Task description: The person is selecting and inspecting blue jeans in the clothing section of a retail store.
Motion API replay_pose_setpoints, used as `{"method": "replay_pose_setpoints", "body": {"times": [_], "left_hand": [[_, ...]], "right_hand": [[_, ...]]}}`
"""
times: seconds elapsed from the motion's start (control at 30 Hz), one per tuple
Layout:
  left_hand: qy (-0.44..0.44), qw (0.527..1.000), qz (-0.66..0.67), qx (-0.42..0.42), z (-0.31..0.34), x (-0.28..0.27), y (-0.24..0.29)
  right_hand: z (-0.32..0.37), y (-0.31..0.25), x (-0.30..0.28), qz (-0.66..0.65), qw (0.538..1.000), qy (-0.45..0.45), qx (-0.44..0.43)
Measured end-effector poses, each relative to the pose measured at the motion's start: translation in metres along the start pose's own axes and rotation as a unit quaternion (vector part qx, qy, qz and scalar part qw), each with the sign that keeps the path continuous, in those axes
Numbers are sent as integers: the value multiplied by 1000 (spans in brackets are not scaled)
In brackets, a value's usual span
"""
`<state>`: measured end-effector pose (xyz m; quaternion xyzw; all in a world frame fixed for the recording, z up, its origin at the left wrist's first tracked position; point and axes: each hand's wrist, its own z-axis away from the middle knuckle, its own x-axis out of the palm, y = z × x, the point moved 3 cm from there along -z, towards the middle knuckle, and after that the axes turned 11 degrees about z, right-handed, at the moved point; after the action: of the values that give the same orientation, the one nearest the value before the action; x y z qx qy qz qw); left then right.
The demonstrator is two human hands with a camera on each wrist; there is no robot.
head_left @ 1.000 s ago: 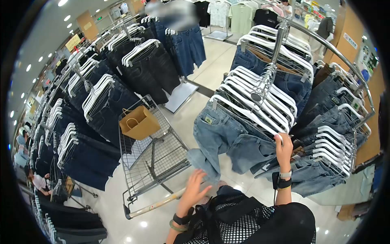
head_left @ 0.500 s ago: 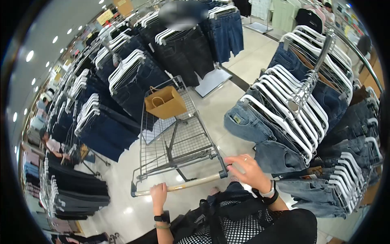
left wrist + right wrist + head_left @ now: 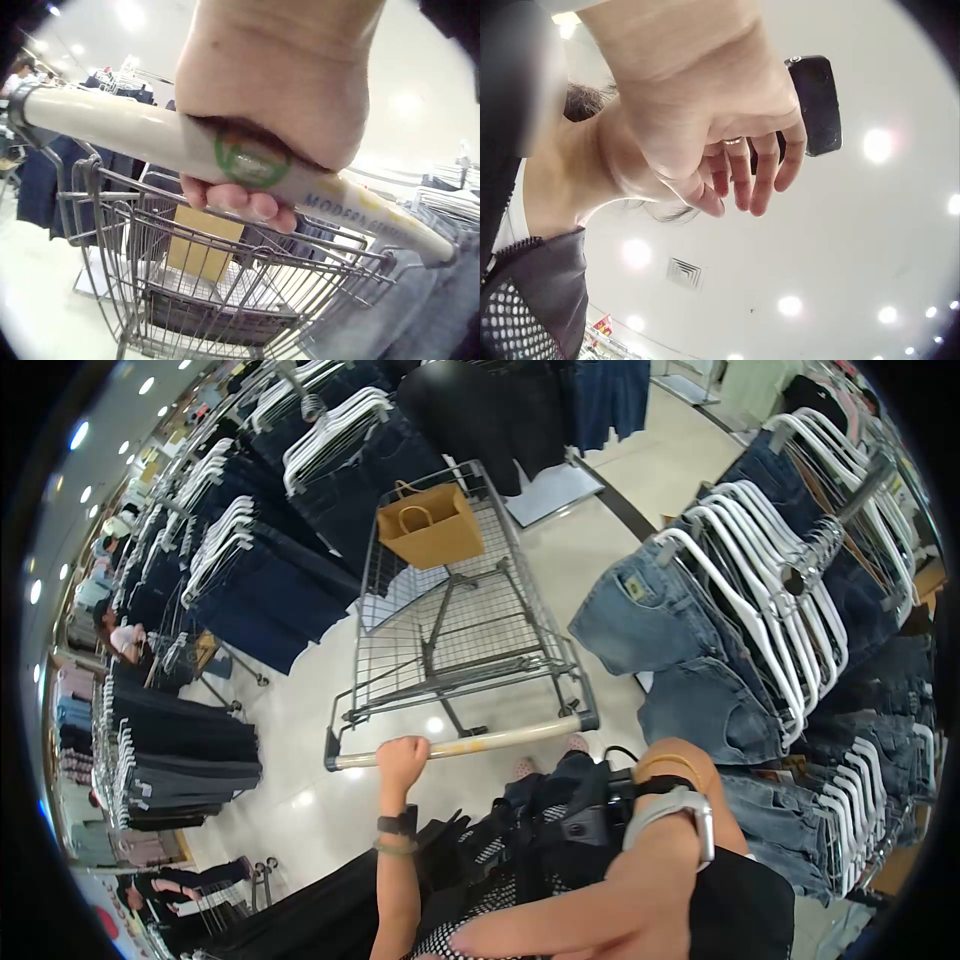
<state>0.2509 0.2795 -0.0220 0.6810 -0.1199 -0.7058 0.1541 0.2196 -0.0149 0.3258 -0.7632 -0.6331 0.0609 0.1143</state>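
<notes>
My left hand grips the pale handle of a wire shopping cart. In the left wrist view its fingers curl under the bar beside a green ring mark. A brown paper bag with loop handles stands at the cart's far end. My right hand is raised close to my neck and head, its fingers loosely bent and a ring on one. Behind those fingers is a black rectangular device, which they overlap in this view; whether they touch it I cannot tell.
Light blue jeans hang from white hangers on a rack right of the cart. Dark jeans line racks to the left. A white rack base lies on the floor ahead. People are among the racks at the left.
My right hand has left the jeans hanger, passed near the cart handle's right end and risen toward my head. My left hand has taken hold of the handle. The view has turned downward and right.
</notes>
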Motion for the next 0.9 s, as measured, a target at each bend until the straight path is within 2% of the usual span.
{"method": "replay_pose_setpoints", "body": {"times": [0.03, 0.07, 0.13, 0.17, 0.23, 0.27, 0.3, 0.37, 0.4, 0.43, 0.47, 0.5, 0.53, 0.57, 0.6, 0.67, 0.77, 0.8, 0.83, 0.9], "left_hand": [[-24, 1000, 7, 15, -2, 1, 1], [-21, 1000, 4, 10, -3, 0, 3], [-32, 999, 12, 25, -8, -1, 9], [-32, 999, 10, 22, -10, -3, 10], [-56, 997, 24, 43, -13, -3, 17], [-53, 997, 32, 53, -15, -2, 18], [-51, 997, 36, 54, -17, -3, 19], [-61, 993, 51, 90, -19, -4, 24], [-59, 993, 55, 91, -20, -3, 26], [-56, 992, 54, 101, -22, -3, 29], [-53, 991, 51, 109, -23, -4, 29], [-49, 991, 53, 110, -24, -4, 28], [-40, 990, 64, 119, -24, -2, 28], [-31, 988, 75, 131, -26, -1, 29], [-27, 987, 79, 140, -28, 1, 28], [-16, 987, 83, 139, -29, 6, 27], [-15, 985, 80, 151, -32, 5, 39], [-12, 984, 81, 158, -33, 7, 40], [-5, 984, 72, 163, -33, 9, 42], [4, 984, 63, 169, -38, 14, 48]], "right_hand": [[3, 6, 7, 34, 997, 14, -63], [8, 6, 14, 28, 998, 17, -62], [17, 3, 24, 111, 982, 110, -108], [14, 3, 17, 107, 982, 111, -106], [0, 2, 4, 85, 981, -114, -130], [6, -19, 17, 163, 985, -47, 30], [5, -24, 20, 163, 985, -50, 27], [6, -24, 21, 108, 983, -138, 59], [9, -6, 14, 56, 973, -208, -77], [17, 12, 9, 3, 939, -272, -211], [18, 14, 23, 84, 957, -273, -43], [22, 17, 33, 161, 943, -263, 126], [33, 58, 30, 141, 921, -358, 67], [52, 92, 34, 156, 910, -384, -15], [87, 121, 36, 252, 885, -390, -7], [157, 163, 22, 345, 823, -450, -34], [260, 182, -22, 342, 766, -543, 23], [274, 180, -29, 344, 744, -571, 46], [285, 181, -35, 349, 744, -568, 46], [289, 191, -40, 381, 694, -572, 214]]}}
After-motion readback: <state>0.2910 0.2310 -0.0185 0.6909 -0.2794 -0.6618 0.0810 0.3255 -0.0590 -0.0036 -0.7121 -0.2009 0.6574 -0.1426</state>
